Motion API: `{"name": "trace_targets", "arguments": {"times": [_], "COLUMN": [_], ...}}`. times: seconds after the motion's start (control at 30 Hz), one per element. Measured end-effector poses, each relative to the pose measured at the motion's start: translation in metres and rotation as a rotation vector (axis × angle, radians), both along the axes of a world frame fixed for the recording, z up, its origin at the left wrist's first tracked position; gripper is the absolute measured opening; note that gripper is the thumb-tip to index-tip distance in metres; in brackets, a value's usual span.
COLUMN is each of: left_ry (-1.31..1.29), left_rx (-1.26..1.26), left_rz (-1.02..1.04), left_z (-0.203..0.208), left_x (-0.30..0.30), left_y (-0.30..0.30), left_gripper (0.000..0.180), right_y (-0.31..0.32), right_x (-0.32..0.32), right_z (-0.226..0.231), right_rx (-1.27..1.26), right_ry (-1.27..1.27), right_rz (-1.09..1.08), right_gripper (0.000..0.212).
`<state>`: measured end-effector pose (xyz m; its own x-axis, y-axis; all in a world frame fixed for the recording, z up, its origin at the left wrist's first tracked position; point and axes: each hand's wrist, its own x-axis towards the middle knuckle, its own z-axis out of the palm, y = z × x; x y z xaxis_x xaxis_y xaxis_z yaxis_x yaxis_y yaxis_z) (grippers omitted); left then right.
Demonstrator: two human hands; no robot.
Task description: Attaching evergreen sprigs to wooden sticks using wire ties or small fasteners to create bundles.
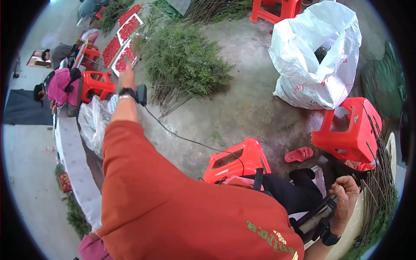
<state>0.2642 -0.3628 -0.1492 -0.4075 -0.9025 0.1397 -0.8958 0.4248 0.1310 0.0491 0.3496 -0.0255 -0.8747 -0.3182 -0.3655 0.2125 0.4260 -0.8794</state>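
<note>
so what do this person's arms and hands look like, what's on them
The left hand is ungloved, its wrist in a black strap with a boxy black device trailing a dark cable; the sleeve is rust red. The right hand, also ungloved, has a black wristband.

Small red pieces (pixel 129 28) are being held in flat, white-rimmed trays (pixel 120 38) at far left; brown, green-leafed stems (pixel 378 182) are being seen bunched at right.

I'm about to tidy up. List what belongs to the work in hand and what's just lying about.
Probably in use:
tray of red pieces, near the left hand
greenery
stems, near the right hand

Probably lying about:
pink slipper
clear bag
</note>
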Motion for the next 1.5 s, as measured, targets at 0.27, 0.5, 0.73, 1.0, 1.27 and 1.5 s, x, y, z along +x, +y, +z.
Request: {"name": "trace_targets", "arguments": {"times": [0.27,0.5,0.73,1.0,1.27,1.5], "left_ry": [0.162,0.319,-0.598,-0.464,-0.131,0.549], "left_rx": [0.186,0.795,1.17,0.954,0.4,0.19], "left_rz": [0.251,-0.885,-1.769,-2.735,-2.728,-2.37], "left_z": [-0.07,-0.116,0.045,0.146,0.179,0.121], "left_x": [-0.13,-0.225,-0.246,-0.205,-0.209,-0.312], "left_y": [0.125,0.25,0.436,0.615,0.72,0.796], "left_gripper": [0.059,0.031,0.038,0.044,0.037,0.043], "right_y": [0.003,0.024,0.042,0.082,0.111,0.12], "right_x": [0.03,0.08,0.149,0.223,0.305,0.347], "right_z": [0.025,0.05,0.037,0.048,0.062,0.055], "right_rx": [0.022,0.185,0.101,-0.046,0.112,-0.004], "right_ry": [0.037,0.128,0.216,0.252,0.293,0.3], "right_rz": [-0.074,-0.287,-0.355,-0.571,-0.846,-1.009], "right_gripper": [0.013,0.007,0.012,0.012,0.013,0.012]}}
